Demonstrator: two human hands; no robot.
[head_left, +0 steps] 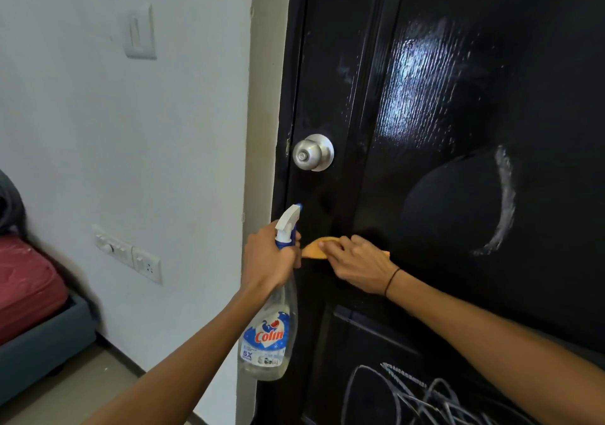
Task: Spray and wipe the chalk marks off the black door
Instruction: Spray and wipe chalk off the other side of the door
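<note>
The orange cloth [315, 249] lies against the black door [458, 130], below the knob [313, 152]. It looks soft and light; the right hand [355, 262] presses it with curled fingers. The spray bottle [273, 310] seems light plastic, perhaps slippery when wet; the left hand [266, 257] grips its neck. I count one cloth, one bottle, two chalk marks: an arc [504, 202] and scribbles [425, 392].
</note>
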